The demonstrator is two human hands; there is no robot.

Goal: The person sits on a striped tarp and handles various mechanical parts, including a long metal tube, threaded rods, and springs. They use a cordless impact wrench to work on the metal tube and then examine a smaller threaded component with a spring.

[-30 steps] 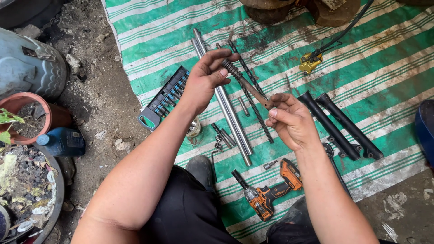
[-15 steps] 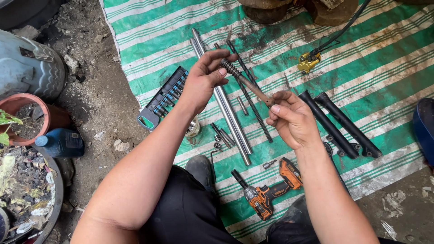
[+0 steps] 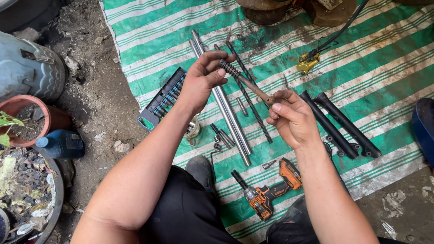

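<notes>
Outdoor makeshift repair spot — striped tarp (image 3: pixel 181 27) on dirt, cordless drill (image 3: pixel 266 192), socket set (image 3: pixel 162 99), plant pot (image 3: pixel 31 117)

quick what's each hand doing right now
Left hand: closed on the spring end of the rusty rod.
Right hand: closed on the rod's other end, pinched between fingertips.

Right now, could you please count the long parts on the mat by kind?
Silver tubes: 2
Black fork legs: 2
Long thin springs: 2
Rusty rod, held in both hands: 1
Total: 7
</notes>
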